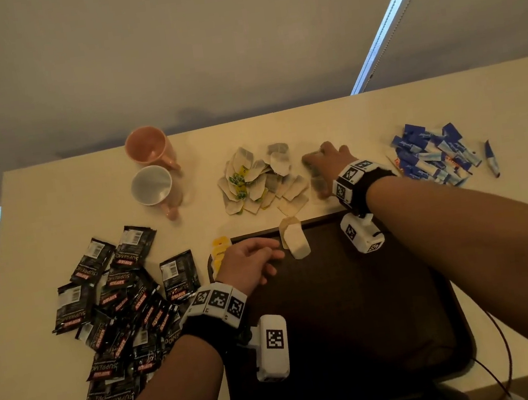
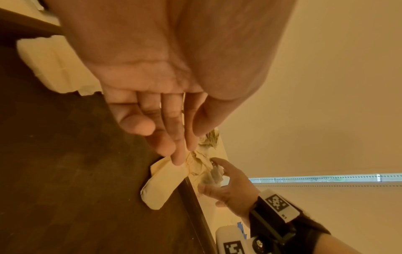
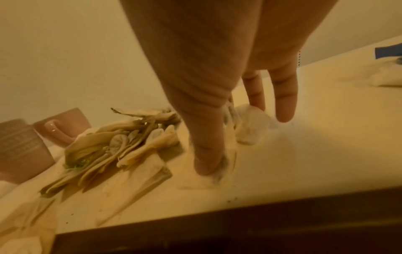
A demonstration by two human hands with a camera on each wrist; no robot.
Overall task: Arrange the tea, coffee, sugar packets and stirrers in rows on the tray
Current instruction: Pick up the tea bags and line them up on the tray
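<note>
A dark brown tray (image 1: 353, 305) lies in front of me with one tea bag (image 1: 296, 242) (image 2: 161, 183) at its far left corner. My left hand (image 1: 272, 257) (image 2: 174, 137) hovers over that corner with relaxed fingers, its fingertips at the bag, holding nothing. My right hand (image 1: 318, 174) (image 3: 230, 135) reaches past the tray to loose tea bags on the table. Its thumb (image 3: 206, 159) presses one bag (image 3: 219, 173), and its fingers touch another (image 3: 250, 127). The tea bag pile (image 1: 260, 180) lies just left of it. Black coffee sachets (image 1: 118, 303) are heaped at the left, blue sugar packets (image 1: 435, 157) at the right.
Two mugs, one pink (image 1: 148, 146) and one white inside (image 1: 153, 187), stand at the far left of the table. Yellow packets (image 1: 220, 250) lie against the tray's left corner. A lone blue packet (image 1: 491, 158) lies right of the sugar. A cable (image 1: 501, 353) runs past the tray's right side.
</note>
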